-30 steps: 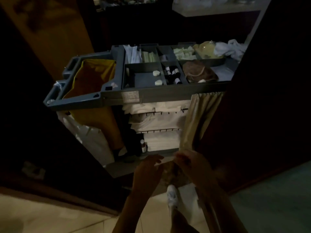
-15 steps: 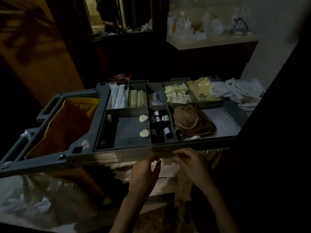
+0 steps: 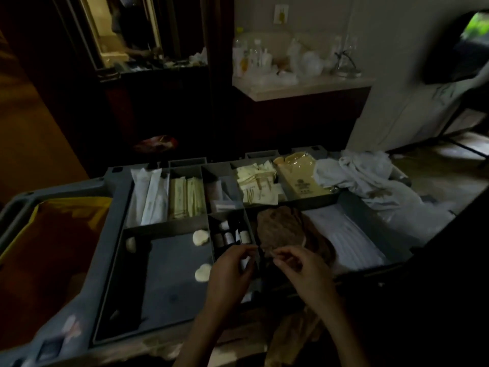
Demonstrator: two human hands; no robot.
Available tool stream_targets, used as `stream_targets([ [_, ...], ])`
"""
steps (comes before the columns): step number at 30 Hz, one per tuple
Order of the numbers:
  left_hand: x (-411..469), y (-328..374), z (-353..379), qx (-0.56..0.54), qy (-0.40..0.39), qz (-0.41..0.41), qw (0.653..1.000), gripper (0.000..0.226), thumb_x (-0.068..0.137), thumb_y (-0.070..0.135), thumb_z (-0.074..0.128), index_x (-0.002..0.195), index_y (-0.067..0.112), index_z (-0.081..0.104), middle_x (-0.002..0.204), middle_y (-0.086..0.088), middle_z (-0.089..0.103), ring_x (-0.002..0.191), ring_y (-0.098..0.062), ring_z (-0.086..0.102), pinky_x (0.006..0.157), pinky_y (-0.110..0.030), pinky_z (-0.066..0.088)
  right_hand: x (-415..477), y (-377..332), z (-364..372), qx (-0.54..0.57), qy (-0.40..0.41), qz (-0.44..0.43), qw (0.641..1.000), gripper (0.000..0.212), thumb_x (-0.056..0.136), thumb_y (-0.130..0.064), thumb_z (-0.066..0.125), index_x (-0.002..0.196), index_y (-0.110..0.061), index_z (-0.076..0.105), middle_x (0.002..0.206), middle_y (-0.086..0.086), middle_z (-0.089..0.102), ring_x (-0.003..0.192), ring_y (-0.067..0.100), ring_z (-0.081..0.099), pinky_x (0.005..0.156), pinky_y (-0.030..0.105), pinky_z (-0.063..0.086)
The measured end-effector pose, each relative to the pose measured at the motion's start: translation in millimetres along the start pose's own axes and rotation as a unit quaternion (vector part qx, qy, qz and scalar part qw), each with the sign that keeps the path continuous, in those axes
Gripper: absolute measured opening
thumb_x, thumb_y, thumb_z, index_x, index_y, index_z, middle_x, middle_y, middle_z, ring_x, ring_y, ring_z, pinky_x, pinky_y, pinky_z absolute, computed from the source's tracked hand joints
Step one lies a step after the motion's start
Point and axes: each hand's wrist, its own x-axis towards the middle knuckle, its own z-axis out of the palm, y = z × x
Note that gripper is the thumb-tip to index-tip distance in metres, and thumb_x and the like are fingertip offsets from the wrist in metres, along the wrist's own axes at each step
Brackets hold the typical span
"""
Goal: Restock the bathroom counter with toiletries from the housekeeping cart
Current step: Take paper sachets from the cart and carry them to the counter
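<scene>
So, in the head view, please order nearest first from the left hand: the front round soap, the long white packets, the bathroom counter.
1. Front round soap, just left of the left hand.
2. Long white packets, back-left compartment.
3. Bathroom counter, far back right.

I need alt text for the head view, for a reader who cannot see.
A person's left hand and right hand hover near the small bottles in a grey cart tray. Round soaps lie to their left, a brown cloth to their right.
</scene>
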Motion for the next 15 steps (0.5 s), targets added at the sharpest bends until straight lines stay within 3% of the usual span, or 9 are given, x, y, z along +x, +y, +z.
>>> stream_targets([
  [7, 78, -50, 5, -0.096, 0.057, -0.057, 0.992, 0.023, 0.088, 0.011, 0.064, 0.104, 0.027, 0.068, 0.102, 0.010, 0.069, 0.094, -0.001, 0.063, 0.077, -0.016, 0.050, 63, -8, 35, -0.024, -0.031, 0.006, 0.999, 0.011, 0.088, -0.028, 0.066, 0.096, -0.036, 0.067, 0.088, -0.017, 0.066, 0.084, -0.002, 0.061, 0.075, 0.018, 0.051],
  [10, 96, -62, 7, -0.163, 0.034, -0.076, 0.983, 0.026, 0.088, 0.008, 0.063, 0.099, 0.032, 0.066, 0.102, 0.010, 0.069, 0.095, 0.000, 0.064, 0.078, -0.012, 0.049, 84, -10, 45, -0.014, -0.018, 0.012, 1.000, 0.012, 0.086, -0.023, 0.068, 0.094, -0.032, 0.069, 0.086, -0.016, 0.068, 0.082, -0.003, 0.062, 0.075, 0.019, 0.051],
  [15, 118, -82, -7, -0.287, 0.038, -0.106, 0.951, 0.019, 0.087, 0.002, 0.065, 0.101, 0.015, 0.069, 0.097, -0.001, 0.073, 0.096, -0.014, 0.068, 0.083, -0.026, 0.054, 129, 1, 57, -0.035, 0.048, 0.043, 0.997, 0.012, 0.084, -0.019, 0.069, 0.092, -0.029, 0.071, 0.083, -0.015, 0.068, 0.078, 0.000, 0.063, 0.075, 0.029, 0.055],
])
